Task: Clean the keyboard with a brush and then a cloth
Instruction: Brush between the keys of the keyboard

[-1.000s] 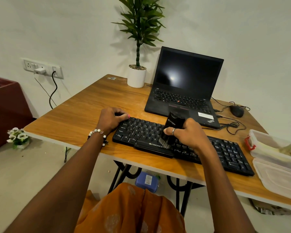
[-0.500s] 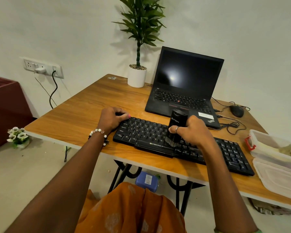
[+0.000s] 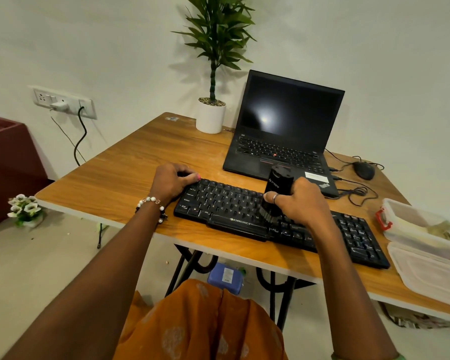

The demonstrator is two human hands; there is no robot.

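Observation:
A black Zebronics keyboard [image 3: 226, 203] lies slanted along the front of the wooden desk [image 3: 130, 183]. My left hand [image 3: 172, 180] rests on its far left corner, holding it down. My right hand [image 3: 300, 201] grips a black cylindrical brush [image 3: 278, 184], nearly upright, with its bristles [image 3: 269, 215] pressed onto the keys just right of the space bar. The keys under my right hand are hidden. A cloth is not clearly visible; something pale lies in the plastic box [image 3: 413, 224] at the right.
An open black laptop [image 3: 283, 141] stands just behind the keyboard, a white-potted plant [image 3: 210, 118] to its left, a wired mouse [image 3: 364, 170] and cables to its right. The box's lid [image 3: 431, 271] lies at the desk's right front edge.
My right hand has moved the brush a little to the right along the keyboard and tilted it more upright. My left hand has stayed on the keyboard's left corner.

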